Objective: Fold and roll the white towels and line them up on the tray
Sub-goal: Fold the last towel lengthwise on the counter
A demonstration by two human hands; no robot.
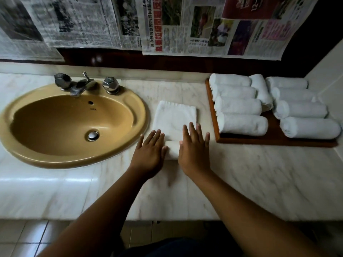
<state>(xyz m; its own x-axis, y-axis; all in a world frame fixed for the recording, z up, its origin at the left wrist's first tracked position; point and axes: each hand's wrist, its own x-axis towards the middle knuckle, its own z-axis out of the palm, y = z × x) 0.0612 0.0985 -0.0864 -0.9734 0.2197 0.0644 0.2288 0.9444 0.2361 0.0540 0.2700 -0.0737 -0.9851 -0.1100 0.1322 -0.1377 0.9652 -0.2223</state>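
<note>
center frame, one towel [175, 119] lies on the counter [259, 173], its near end rolled under both hands. left hand [150, 153] and right hand [193, 151] press the roll flat, fingers straight and spread. open counter runs past the towel's far edge. the sink [142, 110] rim is just left, the tray [241, 140] edge near right. nine rolls [241, 124] on the tray: four, one crosswise, four.

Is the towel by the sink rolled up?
Partly. The towel is rolled at its near end, under left hand and right hand; rest lies flat.
</note>
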